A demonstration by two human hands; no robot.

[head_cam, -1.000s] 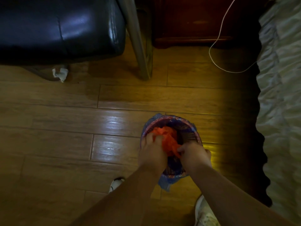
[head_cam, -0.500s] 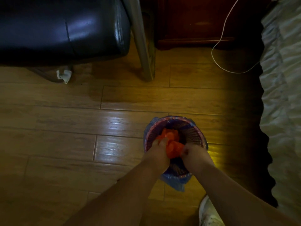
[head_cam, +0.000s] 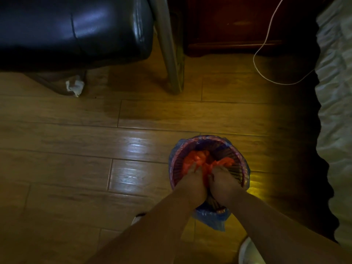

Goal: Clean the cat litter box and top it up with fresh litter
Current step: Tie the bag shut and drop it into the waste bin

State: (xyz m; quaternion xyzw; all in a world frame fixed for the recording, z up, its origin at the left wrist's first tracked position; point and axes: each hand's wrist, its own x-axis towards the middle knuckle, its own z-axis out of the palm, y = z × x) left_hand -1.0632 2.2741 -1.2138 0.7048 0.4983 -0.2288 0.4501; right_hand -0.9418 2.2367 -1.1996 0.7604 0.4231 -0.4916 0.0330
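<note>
While both hands' fingers clutch the orange bag, the bin stands upright.

Dim room, wood-plank floor with glare patches. A black leather seat upper left, dark wooden cabinet behind, pale bedding at right, white cable hanging.

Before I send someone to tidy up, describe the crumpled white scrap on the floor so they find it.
Start at the black leather seat at upper left. On the wooden floor at its front edge lies the crumpled white scrap, the only small pale thing there, far from the bin.
</note>
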